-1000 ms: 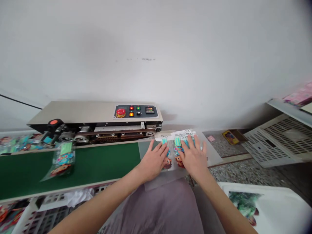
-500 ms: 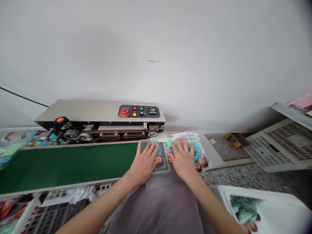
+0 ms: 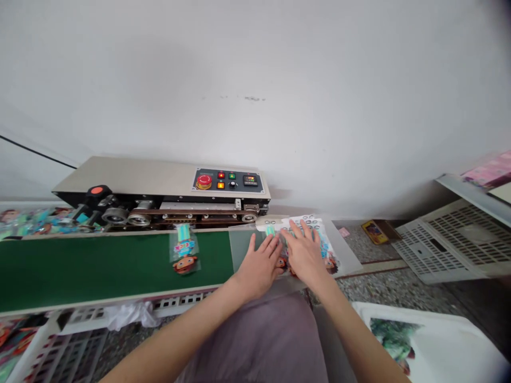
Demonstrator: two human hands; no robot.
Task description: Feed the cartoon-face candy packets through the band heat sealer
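My left hand [image 3: 260, 266] lies flat with fingers stretched, over a clear packet [image 3: 270, 230] whose green striped top shows past the fingertips. My right hand [image 3: 306, 254] rests on several overlapping printed packets [image 3: 329, 259], its fingers spread; the palm hides much of them. Beneath both hands is a clear plastic sheet [image 3: 348, 260] at the belt's right end. Another packet [image 3: 184, 247], with a cartoon face and a blue-green top, lies on the green conveyor belt [image 3: 120, 266], apart from my hands, below the band sealing machine [image 3: 159, 181].
Several packets [image 3: 32, 223] are piled behind the belt's left end. White crates [image 3: 75, 351] stand below the belt, one with a crumpled white bag [image 3: 131, 315]. To the right are a white tub [image 3: 447, 340], a small yellow box [image 3: 375, 232] and a perforated crate [image 3: 451, 239].
One packet has moved left along the belt, away from my left hand. My left hand has come right, over another packet beside my right hand. The right hand remains over the stack.
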